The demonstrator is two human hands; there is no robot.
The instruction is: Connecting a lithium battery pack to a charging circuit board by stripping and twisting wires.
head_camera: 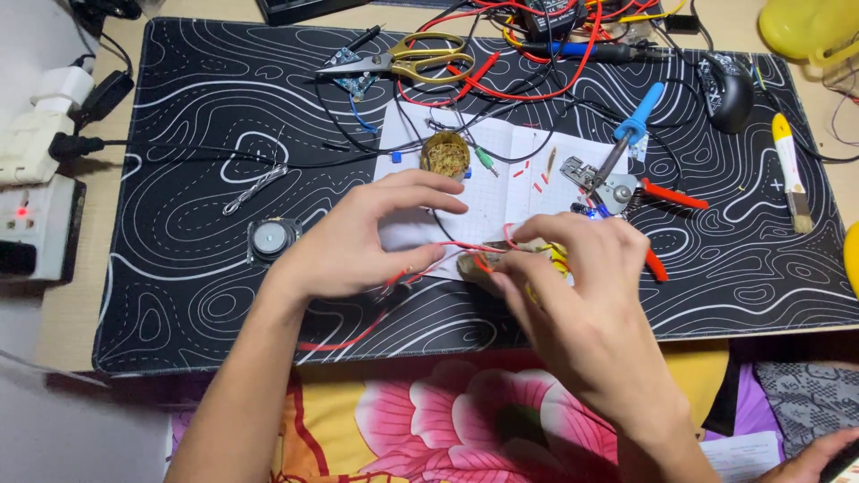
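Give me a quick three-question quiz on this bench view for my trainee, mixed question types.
1. True or false: the gold-handled scissors lie shut beside the person's left hand.
2. Which thing lies nearest the left hand on the black patterned mat? A) round silver speaker B) yellow-handled brush C) black computer mouse
3. What colour is the thin wire running between the left hand and right hand?

Key: 1 false, they lie at the mat's far edge; 2 A; 3 red.
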